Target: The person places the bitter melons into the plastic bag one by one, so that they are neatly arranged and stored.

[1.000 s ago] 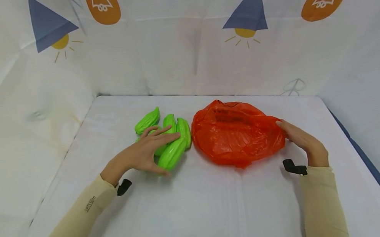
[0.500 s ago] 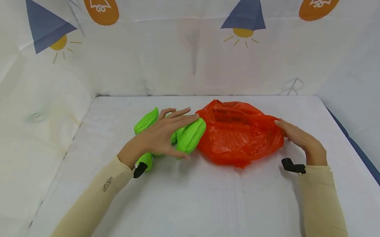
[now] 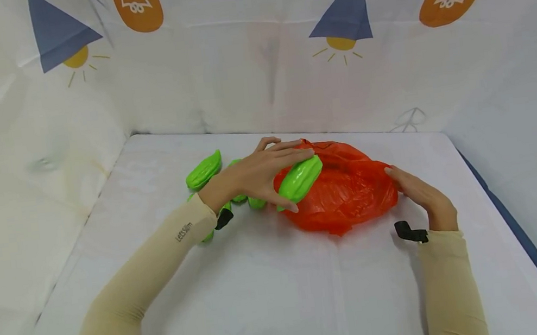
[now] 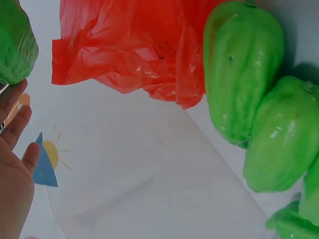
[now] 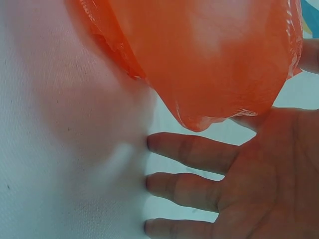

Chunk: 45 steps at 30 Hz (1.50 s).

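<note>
My left hand holds a shiny green ridged gourd between thumb and fingers, in front of the left part of a red plastic bag. Part of that gourd shows at the fingertips in the left wrist view. At the bag's right end, my right hand pinches the edge with thumb and index finger. Its other fingers extend straight beneath the bag in the right wrist view. Several more green gourds lie left of the bag, some partly hidden by my left wrist and forearm.
The white tabletop stretches in front of both arms. A white wall sheet printed with lamps and bulbs hangs behind it. Black straps are visible at both wrists.
My left hand has carried one gourd rightward from the group to the front of the bag. The right hand has stayed at the bag's edge.
</note>
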Tool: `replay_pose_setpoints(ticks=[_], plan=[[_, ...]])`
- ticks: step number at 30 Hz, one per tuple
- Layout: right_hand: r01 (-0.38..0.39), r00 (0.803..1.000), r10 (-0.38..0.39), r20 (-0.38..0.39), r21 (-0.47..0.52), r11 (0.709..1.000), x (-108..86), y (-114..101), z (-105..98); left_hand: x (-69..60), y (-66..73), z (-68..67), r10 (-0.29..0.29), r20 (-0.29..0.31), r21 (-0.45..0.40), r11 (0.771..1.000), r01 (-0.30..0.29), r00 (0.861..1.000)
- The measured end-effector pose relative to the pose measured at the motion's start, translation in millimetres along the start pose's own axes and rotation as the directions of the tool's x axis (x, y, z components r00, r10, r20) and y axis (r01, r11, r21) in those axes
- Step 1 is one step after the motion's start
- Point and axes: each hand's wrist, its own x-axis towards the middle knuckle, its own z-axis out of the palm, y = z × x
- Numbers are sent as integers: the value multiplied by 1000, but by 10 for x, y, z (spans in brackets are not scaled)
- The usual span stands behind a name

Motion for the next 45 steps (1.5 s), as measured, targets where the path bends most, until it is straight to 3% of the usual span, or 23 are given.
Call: replay_pose_setpoints(ticks=[12,20,29,36,45], plan=[[-12,1000,12,-18,-23,1000,-13,-18,8,383,-43,145,-24,135,-40,999,30,991],[-4,1000,4,-14,-21,1000,0,5,-2,565,-67,250,-79,250,-41,995,92,965],[-2,1000,1,-17,-29,1000,-5,-12,7,777,-130,398,-154,363,45,988,147,919],[-4,1000,3,-21,-21,1000,3,-21,24,946,-121,463,-195,409,107,980,165,891],[5,1000,-6,-26,-41,999,9,-10,14,1035,-91,636,-233,393,303,946,114,890]])
